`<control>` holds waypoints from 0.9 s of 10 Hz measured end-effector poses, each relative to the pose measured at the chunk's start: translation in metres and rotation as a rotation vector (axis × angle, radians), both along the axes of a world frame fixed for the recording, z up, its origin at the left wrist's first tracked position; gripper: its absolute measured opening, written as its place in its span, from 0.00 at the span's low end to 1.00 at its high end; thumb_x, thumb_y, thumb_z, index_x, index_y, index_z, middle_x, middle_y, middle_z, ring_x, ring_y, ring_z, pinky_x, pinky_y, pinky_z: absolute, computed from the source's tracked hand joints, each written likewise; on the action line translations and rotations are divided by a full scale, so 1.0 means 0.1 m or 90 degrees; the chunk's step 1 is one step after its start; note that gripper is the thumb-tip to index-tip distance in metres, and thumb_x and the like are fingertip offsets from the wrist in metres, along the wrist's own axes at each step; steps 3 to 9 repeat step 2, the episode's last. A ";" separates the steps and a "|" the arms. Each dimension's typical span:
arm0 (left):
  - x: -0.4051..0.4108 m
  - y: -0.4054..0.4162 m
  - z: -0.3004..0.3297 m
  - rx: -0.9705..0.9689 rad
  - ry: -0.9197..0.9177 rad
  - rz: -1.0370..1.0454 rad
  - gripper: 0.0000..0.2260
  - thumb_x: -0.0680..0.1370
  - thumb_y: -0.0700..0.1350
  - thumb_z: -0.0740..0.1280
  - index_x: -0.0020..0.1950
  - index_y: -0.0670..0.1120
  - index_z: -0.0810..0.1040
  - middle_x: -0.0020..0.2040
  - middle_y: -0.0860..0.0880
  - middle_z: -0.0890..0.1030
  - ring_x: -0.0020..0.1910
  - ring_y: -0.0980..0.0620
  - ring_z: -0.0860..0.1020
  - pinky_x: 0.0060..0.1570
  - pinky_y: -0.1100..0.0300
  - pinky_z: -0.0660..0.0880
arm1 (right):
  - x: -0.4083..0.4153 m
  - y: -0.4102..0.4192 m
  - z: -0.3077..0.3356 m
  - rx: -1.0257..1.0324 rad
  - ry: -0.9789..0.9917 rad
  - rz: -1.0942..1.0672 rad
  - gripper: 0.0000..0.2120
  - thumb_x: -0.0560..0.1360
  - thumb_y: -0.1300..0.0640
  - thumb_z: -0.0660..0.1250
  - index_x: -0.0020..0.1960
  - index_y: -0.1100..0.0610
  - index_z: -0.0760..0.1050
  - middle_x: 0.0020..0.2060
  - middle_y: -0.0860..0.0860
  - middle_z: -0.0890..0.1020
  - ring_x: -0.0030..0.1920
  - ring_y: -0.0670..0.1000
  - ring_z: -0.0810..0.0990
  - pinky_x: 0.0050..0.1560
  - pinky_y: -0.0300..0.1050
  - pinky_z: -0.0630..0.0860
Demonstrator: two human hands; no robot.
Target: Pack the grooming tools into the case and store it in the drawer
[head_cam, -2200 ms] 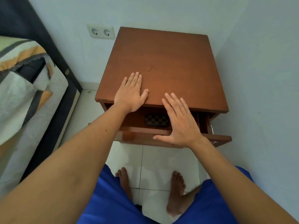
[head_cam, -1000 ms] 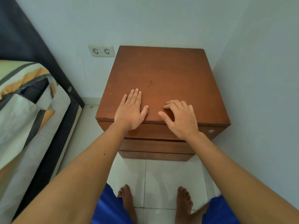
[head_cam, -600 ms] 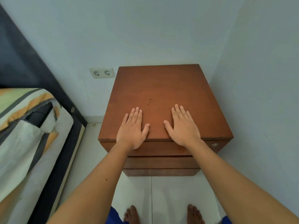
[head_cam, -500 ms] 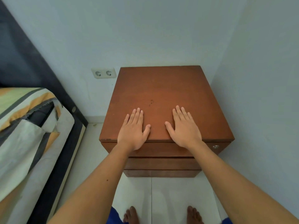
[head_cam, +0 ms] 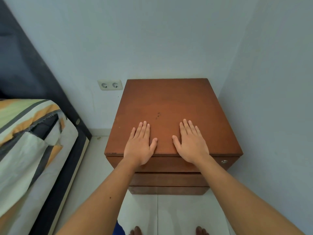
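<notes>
Two hands lie flat on the brown nightstand [head_cam: 169, 102]: left hand [head_cam: 139, 148] at 7 o'clock, right hand [head_cam: 192, 146] at 5 o'clock, fingers straight and close together. Top drawer [head_cam: 167, 164] is closed.

The closed top drawer [head_cam: 169, 164] hides its contents; the bed [head_cam: 30, 141] and both feet [head_cam: 135, 231] seem cut off by the frame.

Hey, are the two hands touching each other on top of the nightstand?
Apart. The head view shows the left hand and right hand lying flat on the nightstand, with bare wood between their thumbs.
</notes>
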State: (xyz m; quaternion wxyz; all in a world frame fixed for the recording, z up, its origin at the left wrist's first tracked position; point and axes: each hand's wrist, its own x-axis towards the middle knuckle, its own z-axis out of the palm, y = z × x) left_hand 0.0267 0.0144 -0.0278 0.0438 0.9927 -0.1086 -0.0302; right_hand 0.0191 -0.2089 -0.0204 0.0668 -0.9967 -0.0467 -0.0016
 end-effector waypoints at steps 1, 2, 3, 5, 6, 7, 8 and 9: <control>-0.07 -0.08 0.16 0.048 0.007 0.042 0.33 0.85 0.63 0.37 0.87 0.48 0.43 0.87 0.49 0.45 0.86 0.50 0.41 0.82 0.40 0.34 | -0.08 0.00 0.09 0.017 -0.017 0.026 0.33 0.85 0.40 0.42 0.84 0.56 0.56 0.85 0.54 0.56 0.85 0.53 0.50 0.85 0.53 0.48; -0.45 -0.20 0.12 0.017 -0.041 0.037 0.31 0.87 0.60 0.40 0.86 0.48 0.54 0.86 0.48 0.56 0.86 0.50 0.49 0.81 0.33 0.38 | -0.55 0.01 0.03 0.056 -0.083 0.111 0.30 0.85 0.44 0.44 0.81 0.54 0.67 0.81 0.51 0.67 0.83 0.51 0.59 0.83 0.51 0.53; -0.45 -0.20 0.12 0.017 -0.041 0.037 0.31 0.87 0.60 0.40 0.86 0.48 0.54 0.86 0.48 0.56 0.86 0.50 0.49 0.81 0.33 0.38 | -0.55 0.01 0.03 0.056 -0.083 0.111 0.30 0.85 0.44 0.44 0.81 0.54 0.67 0.81 0.51 0.67 0.83 0.51 0.59 0.83 0.51 0.53; -0.45 -0.20 0.12 0.017 -0.041 0.037 0.31 0.87 0.60 0.40 0.86 0.48 0.54 0.86 0.48 0.56 0.86 0.50 0.49 0.81 0.33 0.38 | -0.55 0.01 0.03 0.056 -0.083 0.111 0.30 0.85 0.44 0.44 0.81 0.54 0.67 0.81 0.51 0.67 0.83 0.51 0.59 0.83 0.51 0.53; -0.45 -0.20 0.12 0.017 -0.041 0.037 0.31 0.87 0.60 0.40 0.86 0.48 0.54 0.86 0.48 0.56 0.86 0.50 0.49 0.81 0.33 0.38 | -0.55 0.01 0.03 0.056 -0.083 0.111 0.30 0.85 0.44 0.44 0.81 0.54 0.67 0.81 0.51 0.67 0.83 0.51 0.59 0.83 0.51 0.53; -0.45 -0.20 0.12 0.017 -0.041 0.037 0.31 0.87 0.60 0.40 0.86 0.48 0.54 0.86 0.48 0.56 0.86 0.50 0.49 0.81 0.33 0.38 | -0.55 0.01 0.03 0.056 -0.083 0.111 0.30 0.85 0.44 0.44 0.81 0.54 0.67 0.81 0.51 0.67 0.83 0.51 0.59 0.83 0.51 0.53; -0.45 -0.20 0.12 0.017 -0.041 0.037 0.31 0.87 0.60 0.40 0.86 0.48 0.54 0.86 0.48 0.56 0.86 0.50 0.49 0.81 0.33 0.38 | -0.55 0.01 0.03 0.056 -0.083 0.111 0.30 0.85 0.44 0.44 0.81 0.54 0.67 0.81 0.51 0.67 0.83 0.51 0.59 0.83 0.51 0.53; -0.45 -0.20 0.12 0.017 -0.041 0.037 0.31 0.87 0.60 0.40 0.86 0.48 0.54 0.86 0.48 0.56 0.86 0.50 0.49 0.81 0.33 0.38 | -0.55 0.01 0.03 0.056 -0.083 0.111 0.30 0.85 0.44 0.44 0.81 0.54 0.67 0.81 0.51 0.67 0.83 0.51 0.59 0.83 0.51 0.53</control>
